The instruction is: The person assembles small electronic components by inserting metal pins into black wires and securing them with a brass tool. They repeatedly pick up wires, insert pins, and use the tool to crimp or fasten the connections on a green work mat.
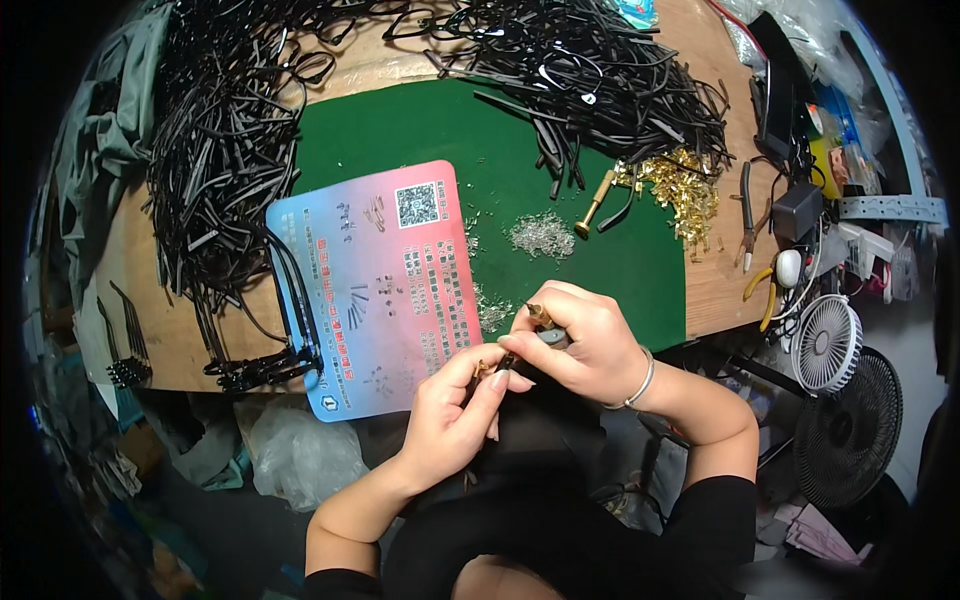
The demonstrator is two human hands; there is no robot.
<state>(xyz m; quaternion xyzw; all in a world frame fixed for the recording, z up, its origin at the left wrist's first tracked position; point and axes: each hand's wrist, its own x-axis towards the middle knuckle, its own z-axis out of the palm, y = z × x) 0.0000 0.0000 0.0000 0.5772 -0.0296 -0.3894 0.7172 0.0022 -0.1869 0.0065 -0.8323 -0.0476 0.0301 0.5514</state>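
Note:
My right hand (580,335) is closed around a short brass-and-grey hand tool (548,330). Its fingertips meet those of my left hand (455,405) just past the near edge of the bench. Between the left thumb and fingers is pinched a small gold-and-black piece (484,369), mostly covered by the fingers. Just beyond the hands lies a blue-to-pink printed sheet (330,250) with small metal parts in groups on it. A heap of tiny silver metal parts (541,236) rests on the green mat (380,130). Beside it lies a brass-handled tool (597,203).
Black eyeglass temples (220,170) pile up at the left, and more temples and frames (600,80) at the back. Gold-coloured small parts (685,190) spread at the right. Pliers with yellow handles (760,295), a white fan (826,343) and a black fan (848,430) are far right.

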